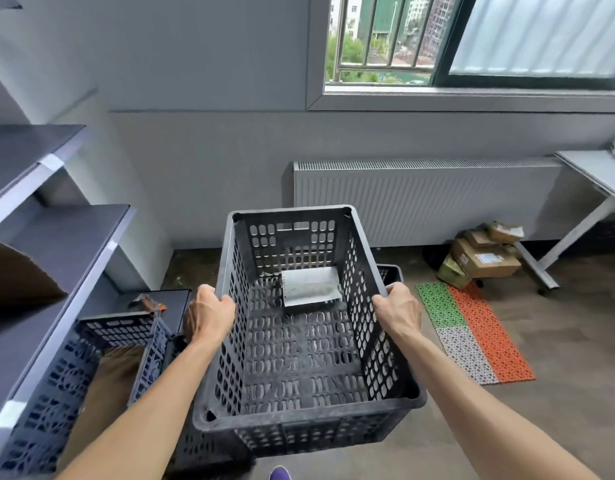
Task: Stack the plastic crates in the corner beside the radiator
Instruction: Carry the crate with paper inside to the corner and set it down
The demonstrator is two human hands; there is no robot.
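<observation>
Currently you hold a black crate [299, 403] out in front of you, open side up and roughly level. Your left hand [209, 315] grips the left long rim, fingers curled over the edge. Your right hand [398, 310] grips the right long rim in the same way. Both hands are closed on the plastic. A pale sheet [309, 285] lies flat on the crate's bottom, towards the far end.

The radiator [420, 199] is mounted on the wall under the window, ahead and to the right. The corner [191, 265] to its left shows bare floor at the wall, and no stack is visible there. A second crate [391, 273] shows only as a rim past the held crate's right wall, on the floor short of the radiator. Whether it marks the stacking spot cannot be told. A third crate [101, 329] stands at your lower left, close against the shelving [56, 237], with brown material inside.

Assessment: the task appears to be at an early or middle stage. One crate is in carry and not yet set down. At least the crate by the shelving remains to be moved. No completed stack can be confirmed.
</observation>
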